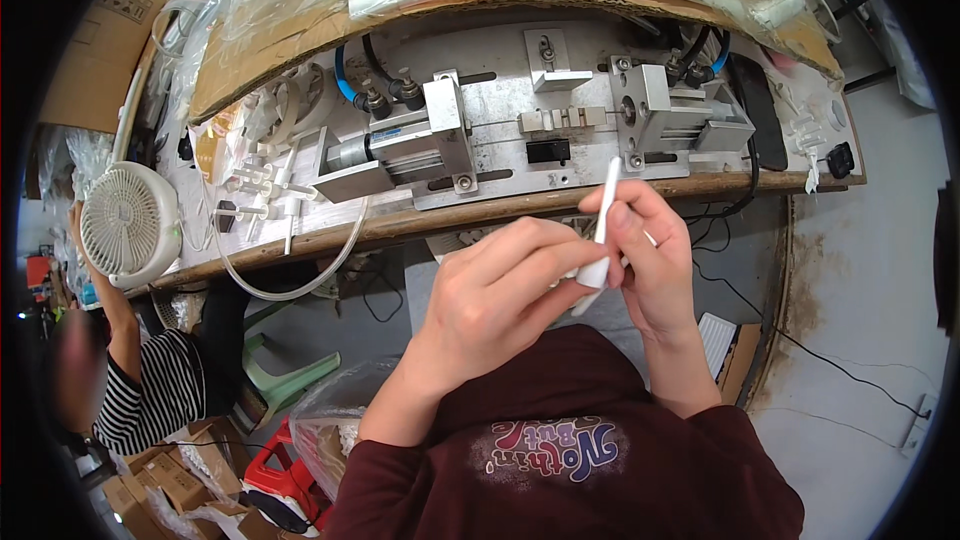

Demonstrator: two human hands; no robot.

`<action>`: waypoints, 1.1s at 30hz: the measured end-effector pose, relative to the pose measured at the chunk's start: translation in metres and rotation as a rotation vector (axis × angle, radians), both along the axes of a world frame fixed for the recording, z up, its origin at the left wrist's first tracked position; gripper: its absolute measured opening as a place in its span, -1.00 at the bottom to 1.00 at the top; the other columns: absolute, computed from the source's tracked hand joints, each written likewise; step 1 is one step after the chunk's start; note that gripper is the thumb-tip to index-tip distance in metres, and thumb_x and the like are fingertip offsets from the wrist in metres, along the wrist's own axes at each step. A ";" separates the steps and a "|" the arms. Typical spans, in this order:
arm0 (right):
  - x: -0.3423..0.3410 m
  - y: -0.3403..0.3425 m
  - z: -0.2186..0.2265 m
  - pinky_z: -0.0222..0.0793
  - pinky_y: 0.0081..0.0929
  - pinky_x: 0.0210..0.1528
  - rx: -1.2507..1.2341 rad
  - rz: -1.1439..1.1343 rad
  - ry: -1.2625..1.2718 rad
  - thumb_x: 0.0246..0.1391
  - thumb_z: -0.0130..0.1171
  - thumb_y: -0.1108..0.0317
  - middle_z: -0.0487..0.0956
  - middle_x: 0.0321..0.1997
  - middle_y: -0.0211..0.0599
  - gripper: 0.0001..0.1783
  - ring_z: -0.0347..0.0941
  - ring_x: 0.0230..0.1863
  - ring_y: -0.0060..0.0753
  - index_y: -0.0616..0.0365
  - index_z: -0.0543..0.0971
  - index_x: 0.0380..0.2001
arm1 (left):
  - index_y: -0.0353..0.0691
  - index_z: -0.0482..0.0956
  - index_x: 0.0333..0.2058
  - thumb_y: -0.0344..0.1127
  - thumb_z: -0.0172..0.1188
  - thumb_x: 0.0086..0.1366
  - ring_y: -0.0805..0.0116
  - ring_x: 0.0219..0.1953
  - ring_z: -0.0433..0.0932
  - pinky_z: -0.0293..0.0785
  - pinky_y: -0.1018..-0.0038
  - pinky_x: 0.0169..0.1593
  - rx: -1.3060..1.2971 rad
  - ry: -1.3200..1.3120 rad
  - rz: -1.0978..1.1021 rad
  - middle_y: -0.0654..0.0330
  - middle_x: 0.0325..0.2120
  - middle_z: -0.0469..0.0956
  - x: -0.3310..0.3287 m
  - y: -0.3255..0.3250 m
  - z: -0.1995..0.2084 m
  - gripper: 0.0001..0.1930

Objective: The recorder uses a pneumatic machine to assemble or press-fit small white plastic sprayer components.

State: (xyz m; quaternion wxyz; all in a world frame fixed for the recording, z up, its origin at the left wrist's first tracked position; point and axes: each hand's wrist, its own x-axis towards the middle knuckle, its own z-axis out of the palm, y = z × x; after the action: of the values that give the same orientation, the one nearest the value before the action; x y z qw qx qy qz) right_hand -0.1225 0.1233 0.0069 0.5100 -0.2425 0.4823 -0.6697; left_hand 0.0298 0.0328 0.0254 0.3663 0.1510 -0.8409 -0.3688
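Note:
In front of my chest, my left hand (505,285) is closed, its fingertips pinching the wide lower end of a slim tapered white plastic tube (608,202). My right hand (648,250) is closed around the same tube from the other side, thumb pressed to it. The tube stands nearly upright, its thin tip pointing toward the bench. A second thin white piece (583,306) shows below the fingers; its other end is partly hidden by them. Beyond my hands, a metal fixture block (562,120) sits midway between two clamping cylinders.
The left cylinder (395,152) and right cylinder (690,118) are bolted to a metal plate along the wooden bench edge (480,208). Loose white plastic parts (265,188) and a white fan (128,223) lie to the left. A person in a striped shirt (155,385) sits at far left, beside a green stool (285,377).

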 end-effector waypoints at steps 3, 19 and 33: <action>-0.003 0.002 0.000 -0.02 -0.79 -0.59 -0.029 -0.105 0.062 0.33 0.09 0.25 0.46 -0.57 -0.51 -0.73 0.14 -0.64 -0.83 0.25 0.54 -0.12 | -0.24 0.65 -0.26 -0.55 0.39 -0.06 0.30 -0.35 0.59 0.54 0.44 -0.33 -0.115 -0.029 0.121 0.21 -0.30 0.57 -0.003 -0.005 -0.006 -0.70; -0.011 0.015 0.012 0.32 -0.42 0.03 -0.330 -0.182 0.104 0.36 -0.16 0.16 0.51 0.01 0.02 -0.47 0.46 -0.16 -0.33 0.47 0.40 0.10 | -0.15 0.65 -0.29 -0.37 0.37 0.06 0.29 -0.57 0.55 0.46 0.46 -0.43 -0.399 -0.368 0.343 0.29 -0.10 0.66 -0.037 -0.024 -0.019 -0.81; -0.012 0.008 0.008 0.58 -0.46 -0.08 -0.327 -0.232 1.086 -0.26 0.41 0.67 0.48 0.12 0.09 -0.61 0.62 -0.09 -0.22 0.31 0.64 -0.23 | -0.14 0.65 -0.30 -0.40 0.36 0.03 0.28 -0.55 0.59 0.48 0.46 -0.44 -0.337 -0.393 0.344 0.27 -0.10 0.67 -0.036 -0.022 -0.015 -0.80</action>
State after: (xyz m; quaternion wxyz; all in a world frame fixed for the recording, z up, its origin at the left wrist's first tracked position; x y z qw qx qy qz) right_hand -0.1345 0.1312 0.0145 0.0683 -0.5727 0.5885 -0.5665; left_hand -0.0063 0.0109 0.0103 0.2737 0.2966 -0.9069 -0.1208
